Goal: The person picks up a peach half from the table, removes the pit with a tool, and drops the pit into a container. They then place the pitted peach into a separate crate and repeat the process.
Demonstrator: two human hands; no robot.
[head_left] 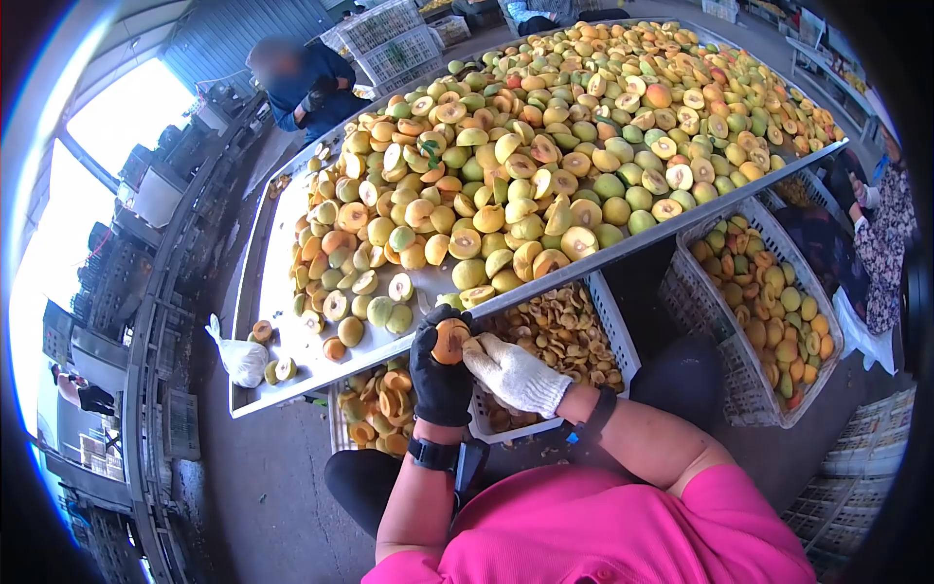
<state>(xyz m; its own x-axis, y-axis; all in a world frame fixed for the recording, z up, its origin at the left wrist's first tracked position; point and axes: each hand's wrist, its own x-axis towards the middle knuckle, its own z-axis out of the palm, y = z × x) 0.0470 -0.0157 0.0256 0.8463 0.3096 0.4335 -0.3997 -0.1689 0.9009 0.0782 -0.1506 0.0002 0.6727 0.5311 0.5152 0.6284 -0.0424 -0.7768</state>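
Head view: our left hand [437, 382] pinched fruit [449, 345]; our right hand [518, 376], fingers bunched against it, could have dislodged it.

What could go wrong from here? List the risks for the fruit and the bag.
The held fruit could slip from the left hand and drop toward the crate of pieces. Fruit heaped close to the near rim of the table could roll over if knocked. The white bag near the table's corner might get nudged off.
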